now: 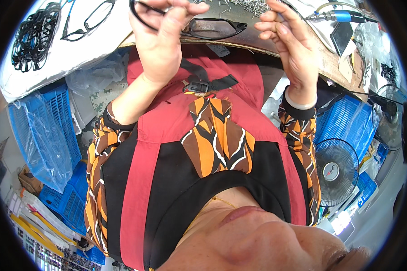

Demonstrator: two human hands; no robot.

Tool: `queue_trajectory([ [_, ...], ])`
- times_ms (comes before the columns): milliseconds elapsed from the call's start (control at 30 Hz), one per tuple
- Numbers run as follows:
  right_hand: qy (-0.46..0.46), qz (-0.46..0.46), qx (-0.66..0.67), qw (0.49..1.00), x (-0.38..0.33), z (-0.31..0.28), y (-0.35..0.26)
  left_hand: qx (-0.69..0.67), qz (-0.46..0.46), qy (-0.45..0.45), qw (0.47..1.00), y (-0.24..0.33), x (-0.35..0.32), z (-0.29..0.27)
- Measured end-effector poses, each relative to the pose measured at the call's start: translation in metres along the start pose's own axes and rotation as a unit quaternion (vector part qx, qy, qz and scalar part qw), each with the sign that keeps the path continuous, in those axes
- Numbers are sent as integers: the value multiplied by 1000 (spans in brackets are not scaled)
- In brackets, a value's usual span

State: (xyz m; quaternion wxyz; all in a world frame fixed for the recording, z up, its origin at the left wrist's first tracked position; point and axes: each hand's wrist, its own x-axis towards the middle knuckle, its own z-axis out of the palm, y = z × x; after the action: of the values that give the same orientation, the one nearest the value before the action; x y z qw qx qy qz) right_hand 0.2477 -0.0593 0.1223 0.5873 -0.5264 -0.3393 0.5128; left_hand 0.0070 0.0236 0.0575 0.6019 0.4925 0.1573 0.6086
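A black eyeglass frame point(216, 29) is gripped in my left hand point(162, 38), its front hanging over the bench edge. One part of the frame passes behind my fingers, where it is hidden. My right hand point(297, 45) is raised to the right of the frame, apart from it, with thumb and fingers curled together. Whatever those fingertips pinch, if anything, is too small to make out. Just beyond, a pile of small metal pins or screws point(248, 6) lies on the dark bench top point(262, 40).
On the white cloth point(88, 54) at left lie a bunch of black frame parts point(36, 38) and another eyeglass frame point(79, 32). A blue powered screwdriver point(348, 16) rests at the right. Blue crates point(346, 119) and a fan point(332, 171) stand below the bench.
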Motion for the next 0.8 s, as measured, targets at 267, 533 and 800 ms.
queue_trajectory([
  [267,-178,-99,27,979,-37,11,-19,155,136,-95,974,-26,-43,-10],
  [533,-272,133,-335,892,-59,29,68,200,152,-143,957,-27,-48,-28],
  [800,-231,105,-224,941,-35,14,43,204,150,-151,956,-22,-44,-23],
])
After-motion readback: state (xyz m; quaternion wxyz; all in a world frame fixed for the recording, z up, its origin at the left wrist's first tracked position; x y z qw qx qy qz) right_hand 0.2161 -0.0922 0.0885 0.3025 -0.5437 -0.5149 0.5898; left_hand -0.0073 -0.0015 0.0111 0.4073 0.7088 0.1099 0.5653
